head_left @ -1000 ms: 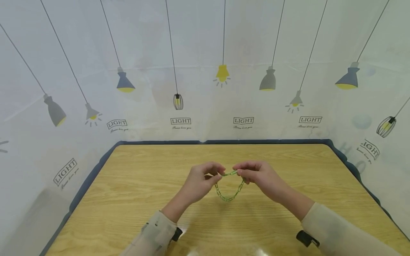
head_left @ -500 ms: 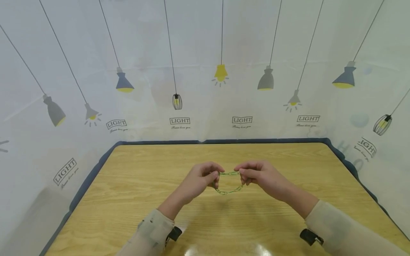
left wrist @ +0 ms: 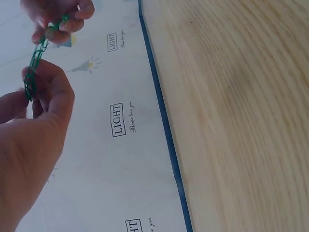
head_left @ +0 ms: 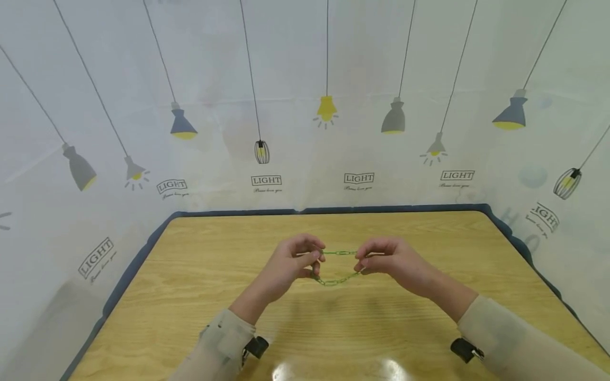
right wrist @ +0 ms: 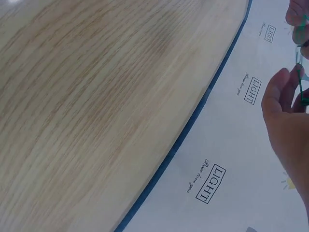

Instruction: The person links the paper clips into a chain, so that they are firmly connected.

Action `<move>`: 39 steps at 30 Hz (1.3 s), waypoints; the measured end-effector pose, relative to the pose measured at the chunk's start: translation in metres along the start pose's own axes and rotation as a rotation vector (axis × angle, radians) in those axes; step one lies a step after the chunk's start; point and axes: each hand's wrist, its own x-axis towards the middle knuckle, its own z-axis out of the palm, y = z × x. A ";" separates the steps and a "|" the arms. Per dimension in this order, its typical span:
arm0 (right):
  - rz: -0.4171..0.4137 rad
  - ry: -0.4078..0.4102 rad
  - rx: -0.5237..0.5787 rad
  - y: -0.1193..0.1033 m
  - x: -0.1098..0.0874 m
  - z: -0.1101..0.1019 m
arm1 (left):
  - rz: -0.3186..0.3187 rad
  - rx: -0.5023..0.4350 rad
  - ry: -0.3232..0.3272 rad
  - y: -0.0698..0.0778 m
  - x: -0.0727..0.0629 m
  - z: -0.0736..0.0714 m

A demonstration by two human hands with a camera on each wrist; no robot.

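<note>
A paper clip chain (head_left: 331,284), made of thin green links, hangs as a loop in the air over the table. My left hand (head_left: 285,269) pinches one side of it between thumb and fingers. Opposite, my right hand (head_left: 399,269) pinches the other side. Between the hands the upper strand runs nearly straight and level, while the lower strand sags. In the left wrist view the green links (left wrist: 34,65) stretch from my near fingers to the far hand. Only part of the chain (right wrist: 300,79) shows at the right wrist view's edge; the fingers hide several links.
The wooden table (head_left: 190,296) spreads beneath both hands, with a dark blue edging (head_left: 381,209) at its back. Behind it stands a white backdrop (head_left: 295,63) printed with hanging lamps. Black wrist cameras (head_left: 257,346) sit at the sleeves.
My hands have moved apart, drawing the upper strand straighter. The loop has become wider and shallower, its bottom now higher. The left hand has shifted slightly left.
</note>
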 end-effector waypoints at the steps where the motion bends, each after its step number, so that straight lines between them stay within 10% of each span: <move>1: 0.010 0.012 -0.031 0.000 0.000 0.000 | -0.001 -0.008 -0.011 -0.001 0.000 0.000; 15: 0.065 0.341 -0.206 -0.004 0.003 0.021 | 0.010 0.342 -0.068 -0.003 0.002 0.016; 28: 0.047 0.117 -0.395 -0.002 -0.002 0.031 | -0.032 0.643 0.030 0.001 0.000 0.028; 39: 0.091 0.057 -0.506 0.012 -0.002 0.041 | -0.167 0.678 0.092 -0.016 0.007 0.031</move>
